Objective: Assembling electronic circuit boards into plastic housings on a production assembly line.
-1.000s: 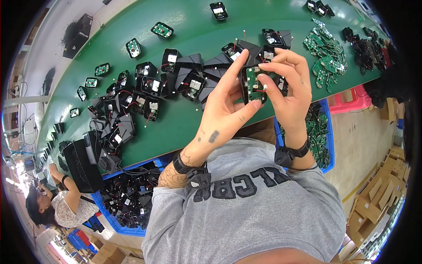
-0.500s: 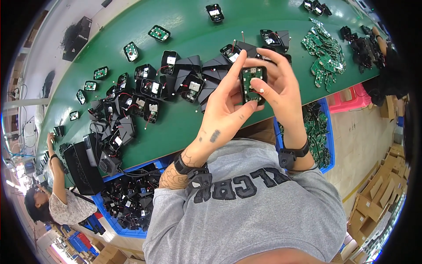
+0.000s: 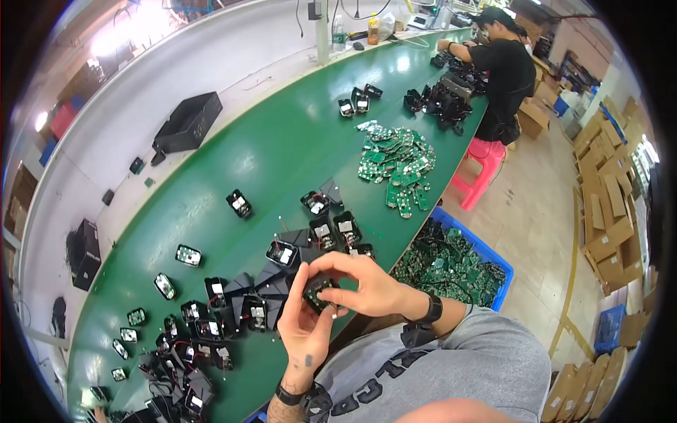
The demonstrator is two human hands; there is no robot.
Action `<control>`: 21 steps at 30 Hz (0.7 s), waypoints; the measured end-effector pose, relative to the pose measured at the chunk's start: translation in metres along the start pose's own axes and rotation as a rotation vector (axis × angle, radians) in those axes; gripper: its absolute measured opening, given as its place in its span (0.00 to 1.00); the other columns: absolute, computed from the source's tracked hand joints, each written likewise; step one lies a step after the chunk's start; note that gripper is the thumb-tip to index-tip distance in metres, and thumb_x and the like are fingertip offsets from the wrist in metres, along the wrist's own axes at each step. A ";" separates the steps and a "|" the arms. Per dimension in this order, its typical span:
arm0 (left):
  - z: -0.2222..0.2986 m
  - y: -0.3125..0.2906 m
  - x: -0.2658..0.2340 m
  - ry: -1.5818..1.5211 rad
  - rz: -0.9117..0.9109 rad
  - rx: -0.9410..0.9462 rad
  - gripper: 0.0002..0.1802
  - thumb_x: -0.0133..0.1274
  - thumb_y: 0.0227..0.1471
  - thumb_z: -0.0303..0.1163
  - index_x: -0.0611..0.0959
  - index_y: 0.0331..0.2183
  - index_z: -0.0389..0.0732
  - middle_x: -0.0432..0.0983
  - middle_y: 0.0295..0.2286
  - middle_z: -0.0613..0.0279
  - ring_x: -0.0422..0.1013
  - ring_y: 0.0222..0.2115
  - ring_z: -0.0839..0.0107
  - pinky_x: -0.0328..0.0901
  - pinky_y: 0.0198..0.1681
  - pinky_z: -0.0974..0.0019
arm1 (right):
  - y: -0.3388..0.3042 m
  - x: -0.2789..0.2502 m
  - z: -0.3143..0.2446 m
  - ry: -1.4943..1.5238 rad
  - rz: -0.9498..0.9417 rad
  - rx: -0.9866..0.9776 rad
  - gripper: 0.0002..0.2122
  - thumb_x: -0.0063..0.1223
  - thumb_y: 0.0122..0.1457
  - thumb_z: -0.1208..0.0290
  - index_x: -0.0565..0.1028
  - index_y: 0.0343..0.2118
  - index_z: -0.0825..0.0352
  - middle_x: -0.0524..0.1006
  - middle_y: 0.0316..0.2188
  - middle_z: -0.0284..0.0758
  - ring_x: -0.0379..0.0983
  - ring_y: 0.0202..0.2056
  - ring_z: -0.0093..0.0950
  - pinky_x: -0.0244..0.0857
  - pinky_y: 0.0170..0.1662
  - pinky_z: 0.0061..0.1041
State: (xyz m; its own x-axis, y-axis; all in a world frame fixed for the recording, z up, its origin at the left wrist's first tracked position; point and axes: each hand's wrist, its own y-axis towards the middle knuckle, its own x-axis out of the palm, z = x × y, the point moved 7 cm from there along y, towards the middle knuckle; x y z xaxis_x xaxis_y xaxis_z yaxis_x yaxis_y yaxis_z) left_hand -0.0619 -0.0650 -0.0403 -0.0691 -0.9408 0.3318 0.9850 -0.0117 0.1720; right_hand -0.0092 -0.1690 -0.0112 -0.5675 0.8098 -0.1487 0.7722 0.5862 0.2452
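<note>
Over the green table's near edge, a small black housing with a green circuit board [image 3: 315, 293] sits between my two hands. My left hand [image 3: 305, 335] cups it from the left and below, fingers up along its side. My right hand [image 3: 367, 285] reaches across from the right, its thumb over the board and its fingers round the far rim. Part of the board is hidden by the right thumb. A small white connector shows beside the thumb. Just beyond lie open black housings [image 3: 282, 254] with white parts and red wires.
A heap of loose green circuit boards [image 3: 398, 162] lies farther along the table [image 3: 296, 141]. Below its edge stands a blue bin [image 3: 502, 282] of more boards, near a pink stool [image 3: 474, 173]. A co-worker in black [image 3: 509, 77] works at the far end. Cardboard boxes [image 3: 610, 218] line the right.
The view has swung toward the far right end of the table, bringing the co-worker and stool into sight. Both hands still hold the housing, the right hand now more across it.
</note>
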 end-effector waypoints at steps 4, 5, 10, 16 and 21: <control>-0.002 0.001 0.000 0.098 0.011 0.080 0.37 0.45 0.51 0.10 0.57 0.61 0.36 0.67 0.49 0.52 0.69 0.48 0.66 0.74 0.44 0.65 | 0.006 0.000 0.005 -0.041 -0.022 -0.066 0.18 0.57 0.54 0.77 0.70 0.49 0.69 0.75 0.40 0.35 0.73 0.39 0.24 0.68 0.44 0.26; -0.006 0.004 -0.003 0.041 0.037 0.053 0.37 0.46 0.50 0.11 0.58 0.60 0.38 0.67 0.49 0.52 0.69 0.47 0.66 0.74 0.43 0.64 | 0.012 -0.001 0.015 0.015 -0.024 -0.030 0.19 0.58 0.54 0.76 0.69 0.50 0.68 0.76 0.40 0.35 0.73 0.39 0.24 0.68 0.44 0.25; -0.017 0.019 -0.030 -0.256 0.240 -0.058 0.36 0.52 0.47 0.13 0.61 0.56 0.44 0.66 0.46 0.54 0.70 0.45 0.65 0.76 0.40 0.62 | 0.023 -0.028 0.002 -0.335 0.220 -0.313 0.21 0.66 0.46 0.72 0.77 0.46 0.62 0.77 0.40 0.32 0.71 0.45 0.29 0.63 0.52 0.31; -0.023 0.018 -0.026 0.043 0.137 0.027 0.37 0.54 0.45 0.12 0.62 0.56 0.42 0.64 0.43 0.63 0.66 0.42 0.75 0.67 0.41 0.74 | 0.001 0.004 0.010 -0.347 0.160 -0.473 0.10 0.65 0.46 0.74 0.82 0.34 0.59 0.78 0.34 0.27 0.70 0.42 0.30 0.58 0.55 0.39; -0.027 0.010 -0.032 -0.002 0.247 -0.298 0.35 0.57 0.45 0.16 0.62 0.53 0.44 0.70 0.33 0.62 0.69 0.23 0.78 0.62 0.20 0.78 | 0.003 0.001 0.025 -0.131 0.271 -0.339 0.06 0.60 0.51 0.75 0.81 0.32 0.63 0.79 0.30 0.29 0.72 0.39 0.30 0.59 0.54 0.39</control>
State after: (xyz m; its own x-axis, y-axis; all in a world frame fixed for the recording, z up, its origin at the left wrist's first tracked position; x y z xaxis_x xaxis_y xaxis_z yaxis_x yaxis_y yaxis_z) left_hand -0.0452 -0.0440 -0.0746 0.1760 -0.9269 0.3314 0.9747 0.1170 -0.1905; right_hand 0.0002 -0.1656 -0.0348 -0.3003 0.9419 -0.1506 0.7381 0.3295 0.5887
